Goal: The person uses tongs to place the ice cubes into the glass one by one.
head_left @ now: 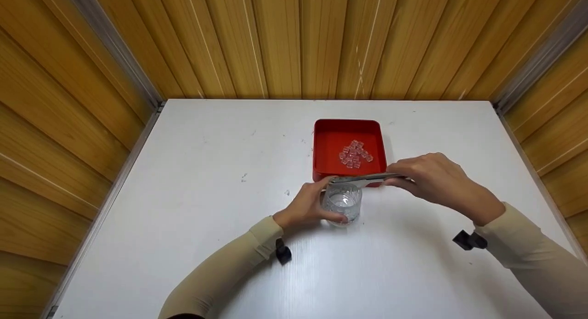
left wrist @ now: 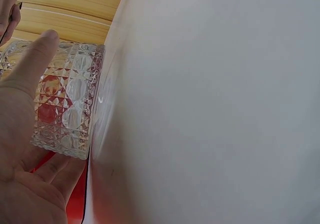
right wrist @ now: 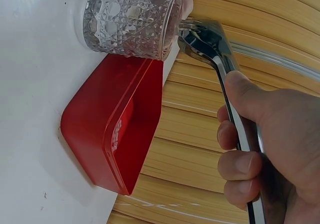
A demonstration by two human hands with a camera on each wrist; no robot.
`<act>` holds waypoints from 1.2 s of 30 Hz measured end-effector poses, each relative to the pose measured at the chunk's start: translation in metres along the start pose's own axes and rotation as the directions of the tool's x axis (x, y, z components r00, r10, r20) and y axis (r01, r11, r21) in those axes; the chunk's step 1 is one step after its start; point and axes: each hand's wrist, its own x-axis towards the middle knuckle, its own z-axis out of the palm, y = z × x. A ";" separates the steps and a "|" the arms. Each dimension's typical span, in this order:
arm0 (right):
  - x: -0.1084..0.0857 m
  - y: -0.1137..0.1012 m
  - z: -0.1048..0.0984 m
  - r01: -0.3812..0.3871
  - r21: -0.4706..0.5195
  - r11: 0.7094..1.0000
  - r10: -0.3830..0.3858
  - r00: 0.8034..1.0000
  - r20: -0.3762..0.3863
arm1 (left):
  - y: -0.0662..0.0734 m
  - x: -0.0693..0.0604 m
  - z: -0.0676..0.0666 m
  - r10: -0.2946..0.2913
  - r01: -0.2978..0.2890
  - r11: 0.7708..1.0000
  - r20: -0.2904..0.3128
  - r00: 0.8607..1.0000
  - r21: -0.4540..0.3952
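A clear patterned glass [head_left: 343, 212] stands upright on the white table, with my left hand [head_left: 307, 205] round its left side. In the left wrist view the thumb lies along the near side of the glass [left wrist: 75, 101], the fingers on the other side. My right hand [head_left: 429, 179] grips metal tongs [head_left: 374, 176] by the handles, thumb on top. The tongs' tips, one of them forked, are at the glass's mouth in the right wrist view; whether anything sits between them, I cannot tell. Behind the glass, a red tray [head_left: 324, 147] holds several clear cubes [head_left: 353, 154].
The white table [head_left: 206, 172] is bounded by wood-patterned panels [head_left: 285, 43] at the back and both sides. Black wrist mounts [head_left: 283, 252] hang from both sleeves. The tray stands close behind the glass, its raised walls near the tongs.
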 end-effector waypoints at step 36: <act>0.000 0.008 0.004 -0.036 -0.006 0.999 0.036 0.999 0.019 | 0.001 0.000 -0.001 -0.022 0.022 1.000 0.005 1.000 0.009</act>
